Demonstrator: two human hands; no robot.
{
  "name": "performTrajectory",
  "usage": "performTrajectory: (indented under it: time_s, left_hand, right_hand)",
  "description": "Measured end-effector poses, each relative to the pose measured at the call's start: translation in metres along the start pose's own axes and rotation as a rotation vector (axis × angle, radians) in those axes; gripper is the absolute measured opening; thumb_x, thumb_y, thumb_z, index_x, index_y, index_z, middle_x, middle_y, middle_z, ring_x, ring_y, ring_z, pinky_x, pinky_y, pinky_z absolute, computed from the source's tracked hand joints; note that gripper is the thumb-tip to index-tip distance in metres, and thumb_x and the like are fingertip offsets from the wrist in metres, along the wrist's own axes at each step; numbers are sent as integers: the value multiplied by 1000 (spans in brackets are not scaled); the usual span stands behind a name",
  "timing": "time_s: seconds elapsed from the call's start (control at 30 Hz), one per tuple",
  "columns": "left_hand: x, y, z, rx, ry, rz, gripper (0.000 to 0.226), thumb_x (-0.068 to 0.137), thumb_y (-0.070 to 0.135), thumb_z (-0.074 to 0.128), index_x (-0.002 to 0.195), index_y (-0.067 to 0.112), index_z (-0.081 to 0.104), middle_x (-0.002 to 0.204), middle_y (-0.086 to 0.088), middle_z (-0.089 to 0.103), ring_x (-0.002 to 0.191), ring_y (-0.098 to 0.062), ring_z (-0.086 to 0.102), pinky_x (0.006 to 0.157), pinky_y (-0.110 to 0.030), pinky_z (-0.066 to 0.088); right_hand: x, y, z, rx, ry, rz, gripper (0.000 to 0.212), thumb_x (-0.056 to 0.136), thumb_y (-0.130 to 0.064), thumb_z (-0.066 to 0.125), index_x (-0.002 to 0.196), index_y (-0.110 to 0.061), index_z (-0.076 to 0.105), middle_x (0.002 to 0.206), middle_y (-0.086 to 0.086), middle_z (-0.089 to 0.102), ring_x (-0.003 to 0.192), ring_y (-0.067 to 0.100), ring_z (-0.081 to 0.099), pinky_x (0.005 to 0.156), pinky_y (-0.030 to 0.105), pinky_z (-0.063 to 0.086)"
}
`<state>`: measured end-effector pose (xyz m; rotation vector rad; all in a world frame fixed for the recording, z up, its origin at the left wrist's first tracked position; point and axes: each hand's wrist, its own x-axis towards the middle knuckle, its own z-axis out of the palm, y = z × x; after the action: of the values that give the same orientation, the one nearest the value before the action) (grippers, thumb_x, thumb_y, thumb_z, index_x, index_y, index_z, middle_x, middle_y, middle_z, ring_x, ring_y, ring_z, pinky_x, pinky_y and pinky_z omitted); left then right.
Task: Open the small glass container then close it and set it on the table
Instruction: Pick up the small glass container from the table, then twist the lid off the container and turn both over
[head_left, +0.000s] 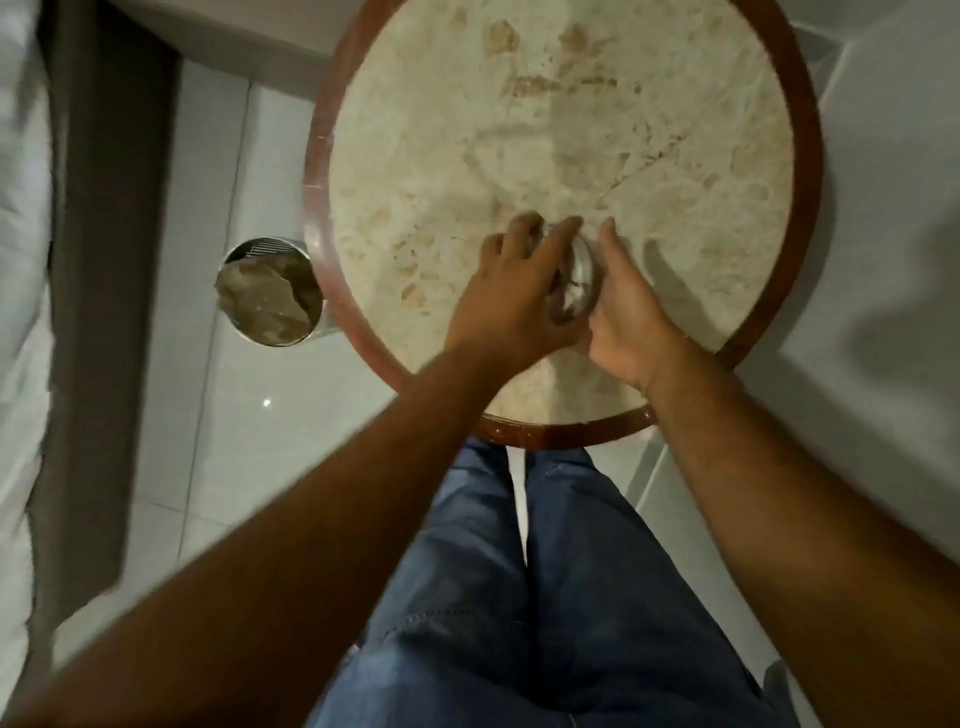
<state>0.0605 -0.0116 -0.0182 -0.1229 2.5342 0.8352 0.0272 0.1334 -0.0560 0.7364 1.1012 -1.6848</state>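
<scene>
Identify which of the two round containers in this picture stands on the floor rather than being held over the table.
The metal bin, left of the table, stands on the floor. The small glass container is gripped between both hands.

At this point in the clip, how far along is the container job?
Nothing can be confirmed as done. In hand: the left hand and right hand both wrap the small glass container over the round table. Blur and fingers hide whether its lid is on or off. Left: letting go of it, closed, on the table.
</scene>
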Motion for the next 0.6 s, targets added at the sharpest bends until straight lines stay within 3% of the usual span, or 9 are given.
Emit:
performTrajectory:
  time_s: [0.1, 0.27, 0.37, 0.5, 0.6]
  left_hand:
    - [-40, 1, -13, -35, 2, -31, 98, 82, 39, 87, 164, 17, 37, 166, -24, 36, 147, -48, 40, 115, -58, 46]
    - [-102, -27, -42, -215, 106, -180, 104, 81, 36, 90, 166, 27, 30, 172, -11, 28, 156, -35, 33, 121, -53, 45]
    - [-135, -47, -57, -389, 212, -274, 104, 80, 42, 90, 164, 37, 29, 169, 3, 30, 151, -20, 40, 116, -41, 52]
    - [-172, -72, -65, -521, 434, -389, 98, 77, 57, 85, 160, 43, 33, 161, 17, 37, 145, -5, 44, 114, -21, 47]
    - [-195, -95, -57, -623, 509, -473, 98, 77, 50, 90, 159, 41, 37, 155, 19, 41, 140, 2, 46, 109, -9, 42]
  right_hand:
    - [5, 12, 8, 104, -127, 126, 68, 106, -75, 50, 135, -23, 80, 140, 8, 80, 129, 25, 76, 97, 41, 68]
    - [11, 39, 53, 64, -272, 307, 83, 93, -78, 71, 148, -15, 70, 144, 14, 76, 132, 30, 74, 100, 44, 65]
    - [24, 57, 78, 63, -258, 359, 73, 92, -62, 80, 142, -10, 75, 134, 16, 81, 121, 32, 80, 96, 46, 67]
    - [43, 61, 120, -5, -331, 417, 67, 99, -58, 70, 149, -13, 69, 143, 17, 75, 126, 32, 75, 111, 50, 60]
    - [70, 61, 166, -171, -282, 315, 79, 83, -63, 84, 143, -14, 74, 140, 20, 76, 118, 34, 77, 98, 46, 66]
